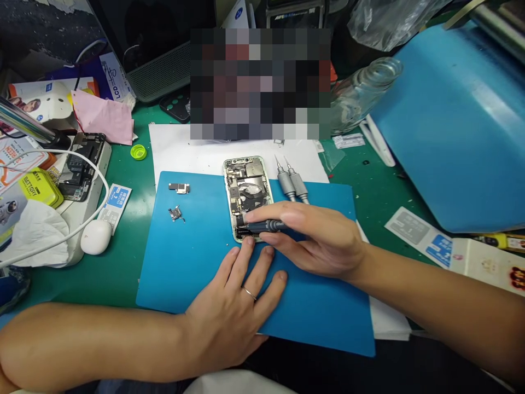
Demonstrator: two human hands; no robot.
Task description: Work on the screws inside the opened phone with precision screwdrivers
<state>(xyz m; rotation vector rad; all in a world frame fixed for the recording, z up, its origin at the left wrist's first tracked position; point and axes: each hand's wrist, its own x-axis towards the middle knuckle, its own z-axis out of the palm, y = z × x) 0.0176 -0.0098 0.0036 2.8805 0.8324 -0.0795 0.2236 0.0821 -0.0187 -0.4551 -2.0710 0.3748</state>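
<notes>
An opened smartphone (pixel 248 189) lies on a blue mat (pixel 192 262), its inner parts exposed. My right hand (pixel 324 235) grips a slim dark grey hand tool (pixel 268 225) with a ridged handle; its front end is over the phone's lower part, and its exact kind cannot be made out. Fingers spread, my left hand (pixel 235 301) rests on the mat, one fingertip at the phone's bottom edge. Left of the phone lie a small metal bracket part (pixel 179 188) and a small phone component (pixel 176 213). Two grey-handled screwdrivers (pixel 292 180) lie just right of the phone.
A clear glass jar (pixel 365 93) and a large blue sheet (pixel 447 137) are at right. On the left are another opened phone (pixel 82 164), a white earbud case (pixel 95 237), a white cable and a green cap (pixel 138 152). Behind, a monitor (pixel 156 38) stands beside a blurred-out area.
</notes>
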